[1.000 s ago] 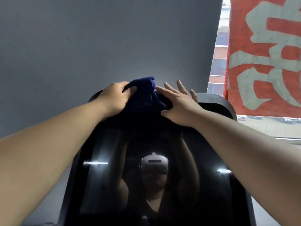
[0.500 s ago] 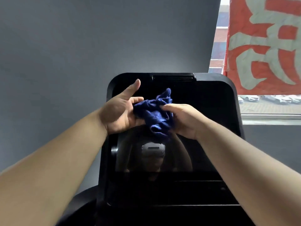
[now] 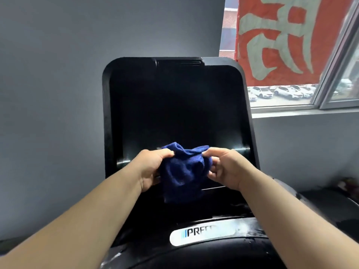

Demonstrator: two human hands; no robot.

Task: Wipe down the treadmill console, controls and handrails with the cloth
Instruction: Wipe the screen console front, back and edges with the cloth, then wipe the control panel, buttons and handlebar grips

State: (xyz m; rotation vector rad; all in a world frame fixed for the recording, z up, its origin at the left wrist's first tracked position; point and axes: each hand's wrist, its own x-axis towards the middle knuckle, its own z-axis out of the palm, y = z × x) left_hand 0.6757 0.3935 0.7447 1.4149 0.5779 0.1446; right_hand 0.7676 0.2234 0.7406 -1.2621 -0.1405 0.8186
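Cloth hangs bunched between your two hands, low in front of the console. Its held top edge runs side to side across the console and the loose bulk droops below. Your left hand pinches the left end with thumb and curled fingers; your right hand pinches the right end likewise. Both sit about equally near the console, so either could press the cloth forward onto it. Half a second ago the cloth was higher, before the console's middle, gripped by your right hand alone, your left spread open beside it.
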